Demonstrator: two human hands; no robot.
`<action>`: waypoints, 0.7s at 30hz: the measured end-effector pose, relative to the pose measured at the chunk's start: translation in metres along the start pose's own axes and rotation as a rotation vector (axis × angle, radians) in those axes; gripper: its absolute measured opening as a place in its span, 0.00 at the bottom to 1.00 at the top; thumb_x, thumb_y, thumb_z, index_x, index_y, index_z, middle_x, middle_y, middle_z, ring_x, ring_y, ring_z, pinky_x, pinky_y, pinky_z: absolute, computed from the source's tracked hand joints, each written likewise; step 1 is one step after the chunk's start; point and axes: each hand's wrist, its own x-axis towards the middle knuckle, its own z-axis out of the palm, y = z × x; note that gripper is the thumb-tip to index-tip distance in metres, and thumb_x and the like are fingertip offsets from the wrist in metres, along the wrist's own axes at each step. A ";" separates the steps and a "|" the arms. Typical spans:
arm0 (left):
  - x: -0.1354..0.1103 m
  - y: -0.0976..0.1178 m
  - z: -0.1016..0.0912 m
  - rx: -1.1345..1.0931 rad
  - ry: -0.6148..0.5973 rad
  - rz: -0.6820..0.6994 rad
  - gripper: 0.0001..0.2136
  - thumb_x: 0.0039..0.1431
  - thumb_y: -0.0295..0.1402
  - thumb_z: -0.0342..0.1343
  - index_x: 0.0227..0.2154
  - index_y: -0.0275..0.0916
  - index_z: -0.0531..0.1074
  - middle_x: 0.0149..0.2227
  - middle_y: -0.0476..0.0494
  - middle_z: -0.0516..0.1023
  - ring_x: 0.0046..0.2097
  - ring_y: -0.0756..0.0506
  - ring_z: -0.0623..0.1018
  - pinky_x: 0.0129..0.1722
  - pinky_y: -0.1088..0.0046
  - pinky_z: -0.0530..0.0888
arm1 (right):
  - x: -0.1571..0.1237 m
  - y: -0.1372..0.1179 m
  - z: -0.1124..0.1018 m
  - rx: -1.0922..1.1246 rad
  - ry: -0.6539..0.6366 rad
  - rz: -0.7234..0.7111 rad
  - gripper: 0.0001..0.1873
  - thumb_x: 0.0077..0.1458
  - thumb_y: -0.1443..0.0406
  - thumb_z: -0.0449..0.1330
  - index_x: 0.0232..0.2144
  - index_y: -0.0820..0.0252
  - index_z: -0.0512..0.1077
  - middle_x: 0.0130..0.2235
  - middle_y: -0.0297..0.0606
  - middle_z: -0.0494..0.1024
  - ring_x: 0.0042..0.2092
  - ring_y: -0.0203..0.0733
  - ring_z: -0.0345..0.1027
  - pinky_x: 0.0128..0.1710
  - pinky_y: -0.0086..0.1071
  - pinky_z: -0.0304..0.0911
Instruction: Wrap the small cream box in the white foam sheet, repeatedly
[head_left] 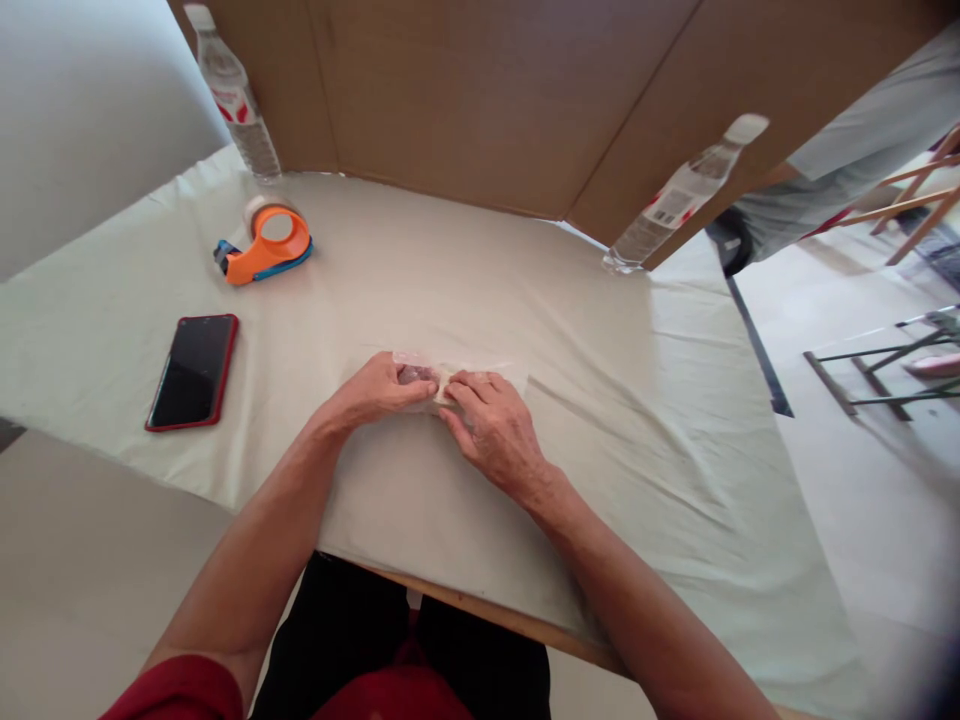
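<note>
A small packet in clear plastic film (pixel 444 384) lies on the cloth near the table's front edge. Through the film I see a purplish-brown part on the left and a pale, cream part in the middle; what it is exactly I cannot make out. My left hand (pixel 382 390) grips its left end, thumb along the near side, with most of its fingers hidden. From the right, my right hand (pixel 491 420) closes over the packet, fingertips pressed on the pale part and thumb at the near edge. Loose film sticks out past the fingers on the far side.
On the left are a phone with a red case (pixel 193 372) and an orange tape dispenser (pixel 276 245). Water bottles stand at back left (pixel 238 105) and back right (pixel 679 205), before a cardboard screen (pixel 480 100). A person (pixel 847 170) is beyond it at right.
</note>
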 end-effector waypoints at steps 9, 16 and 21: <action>0.004 -0.007 -0.005 0.256 0.162 -0.005 0.04 0.47 0.32 0.49 0.22 0.40 0.67 0.21 0.54 0.63 0.26 0.50 0.64 0.27 0.73 0.60 | 0.006 -0.005 0.003 -0.247 -0.098 -0.008 0.17 0.67 0.62 0.54 0.56 0.55 0.71 0.51 0.47 0.75 0.48 0.52 0.61 0.44 0.43 0.53; 0.003 -0.011 -0.009 0.457 0.409 -0.204 0.29 0.48 0.46 0.60 0.52 0.35 0.72 0.41 0.39 0.78 0.39 0.40 0.77 0.42 0.64 0.72 | 0.004 -0.002 0.011 -0.279 -0.045 -0.032 0.16 0.67 0.62 0.53 0.55 0.53 0.71 0.50 0.46 0.76 0.48 0.51 0.61 0.44 0.42 0.52; 0.002 -0.011 -0.012 0.390 0.302 -0.236 0.21 0.49 0.44 0.60 0.44 0.37 0.74 0.26 0.48 0.75 0.31 0.43 0.74 0.30 0.70 0.67 | 0.003 0.000 0.013 -0.267 -0.022 -0.045 0.18 0.67 0.62 0.53 0.56 0.56 0.70 0.50 0.47 0.76 0.48 0.52 0.61 0.46 0.43 0.52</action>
